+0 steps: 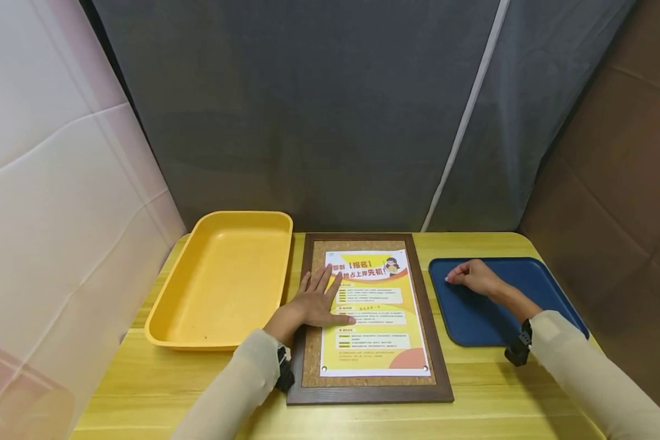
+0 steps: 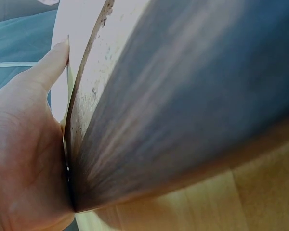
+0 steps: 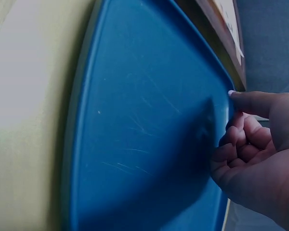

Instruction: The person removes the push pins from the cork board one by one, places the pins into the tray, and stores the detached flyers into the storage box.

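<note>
A cork board with a dark brown wooden frame lies on the table, bearing a printed yellow and white poster. Small round silvery tacks sit at the poster's two lower corners. My left hand rests spread across the frame's left side, fingers and thumb on the poster; in the left wrist view its palm is against the frame's edge. Over the left part of the blue tray hovers my right hand, fingers curled and thumb near the index finger. Anything between those fingertips is too small to make out.
To the left of the board stands a yellow tray with raised sides. The wooden table is bounded by a grey curtain behind, a pale sheet on the left and a brown panel on the right.
</note>
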Tool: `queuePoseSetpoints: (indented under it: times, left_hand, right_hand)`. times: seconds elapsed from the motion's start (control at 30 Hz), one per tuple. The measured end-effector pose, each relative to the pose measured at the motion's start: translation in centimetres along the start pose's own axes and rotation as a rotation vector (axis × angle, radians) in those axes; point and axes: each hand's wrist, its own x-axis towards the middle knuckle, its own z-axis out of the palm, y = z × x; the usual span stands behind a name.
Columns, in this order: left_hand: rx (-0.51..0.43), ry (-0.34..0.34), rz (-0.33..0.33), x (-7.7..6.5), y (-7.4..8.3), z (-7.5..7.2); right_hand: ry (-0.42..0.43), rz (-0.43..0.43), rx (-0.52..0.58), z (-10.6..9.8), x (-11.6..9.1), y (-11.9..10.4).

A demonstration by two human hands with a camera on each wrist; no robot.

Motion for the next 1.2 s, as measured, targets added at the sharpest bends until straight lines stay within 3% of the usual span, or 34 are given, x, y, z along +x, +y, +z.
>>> queuePoseSetpoints:
  times: [0.63,0.9,1.2]
  left_hand:
    - [0.005,-0.006,-0.01,-1.0,1.0,-1.0]
    - [0.017,0.018,0.009,-0.4,0.2,0.0]
    - [0.024,-0.001,-0.007,-1.4,1.3,-1.3]
  right_hand:
    - [0.022,-0.011,-0.035,0.8,0.2,0.6]
    - [0.036,-0.006,-0.037,0.6,0.4,0.7]
    - [0.059,-0.001,-0.088,0.7,0.5,1.1]
